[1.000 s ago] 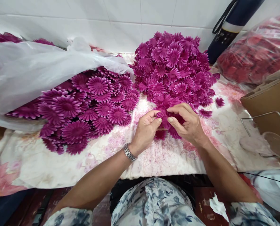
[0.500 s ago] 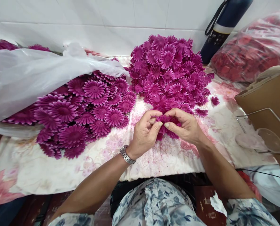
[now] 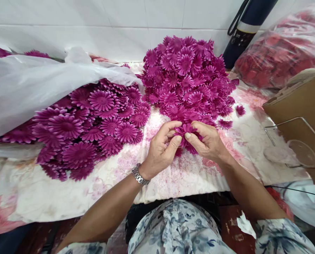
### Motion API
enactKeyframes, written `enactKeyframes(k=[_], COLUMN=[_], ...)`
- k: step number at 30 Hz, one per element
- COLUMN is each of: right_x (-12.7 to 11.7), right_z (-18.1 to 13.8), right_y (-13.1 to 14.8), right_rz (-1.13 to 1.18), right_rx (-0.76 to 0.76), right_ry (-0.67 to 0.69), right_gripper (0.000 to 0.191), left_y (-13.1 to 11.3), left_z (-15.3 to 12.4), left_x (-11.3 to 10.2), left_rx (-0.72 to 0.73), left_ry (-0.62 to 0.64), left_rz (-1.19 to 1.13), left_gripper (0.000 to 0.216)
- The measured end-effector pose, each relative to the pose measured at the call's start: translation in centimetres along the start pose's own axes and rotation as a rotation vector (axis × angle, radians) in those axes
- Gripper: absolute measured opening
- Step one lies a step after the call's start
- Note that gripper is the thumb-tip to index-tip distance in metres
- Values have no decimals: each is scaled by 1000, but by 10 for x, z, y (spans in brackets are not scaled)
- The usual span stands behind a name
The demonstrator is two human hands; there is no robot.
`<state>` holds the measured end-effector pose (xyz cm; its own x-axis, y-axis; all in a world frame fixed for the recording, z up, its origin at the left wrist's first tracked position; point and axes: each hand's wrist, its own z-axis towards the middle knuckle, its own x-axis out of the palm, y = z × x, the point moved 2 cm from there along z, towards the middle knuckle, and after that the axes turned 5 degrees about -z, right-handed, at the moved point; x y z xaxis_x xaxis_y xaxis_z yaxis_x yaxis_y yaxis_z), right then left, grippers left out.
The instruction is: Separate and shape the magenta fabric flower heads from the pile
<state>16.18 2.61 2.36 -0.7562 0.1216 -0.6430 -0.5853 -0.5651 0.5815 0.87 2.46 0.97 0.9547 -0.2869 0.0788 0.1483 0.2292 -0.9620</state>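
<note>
Between both hands, near the table's front, is a small purple artificial flower (image 3: 183,129) with its petals facing up. My left hand (image 3: 160,146) wears a metal-band watch and pinches the flower's left edge between thumb and curled fingers. From the other side my right hand (image 3: 209,143) grips it, the thumb pressed on the petals near the centre. The fingertips beneath the petals are partly hidden. Just beyond the hands rises a heap of small purple flowers (image 3: 185,81). To the left lie larger purple flower heads (image 3: 80,154), spilling from a white plastic bag (image 3: 41,77).
A dark blue bottle (image 3: 243,38) leans by the tiled wall. Behind the cardboard box (image 3: 303,102) at the right sits a clear bag of red petals (image 3: 279,60). A wire stand (image 3: 290,123) and a clear round lid (image 3: 303,153) are beside the box. A patterned cloth (image 3: 115,176) covers the table.
The hands have parted slightly, and the held flower shows more of its spread petals. My right thumb now rests nearer its centre. The view has shifted a little.
</note>
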Motion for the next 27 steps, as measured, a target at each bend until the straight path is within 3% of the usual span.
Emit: enactKeyframes(k=[6,10,14,19,23,27], right_x=[3,4,4,3,4,4], right_z=[2,1,-2,-3,-2,0], right_y=[0,-6,-8,-5,-3,-4], right_rz=[-40,154,414,324,261,297], right_rx=[-72,70,174,189,150,115], right_ry=[-47,30,149,66,144,226], right_gripper=[33,29,13,13,22,23], left_y=[3,6,9,10,11,12], left_z=[5,7,9,8,9,9], left_x=[3,3,0,3,1,0], left_rx=[-210,-320,-326,-307,-249,-316], left_ry=[67,54,-59,-2,-25,-30], left_rz=[-158,-284,-397,-375,-348,-422], left_gripper=[23,23,24,19,12,16])
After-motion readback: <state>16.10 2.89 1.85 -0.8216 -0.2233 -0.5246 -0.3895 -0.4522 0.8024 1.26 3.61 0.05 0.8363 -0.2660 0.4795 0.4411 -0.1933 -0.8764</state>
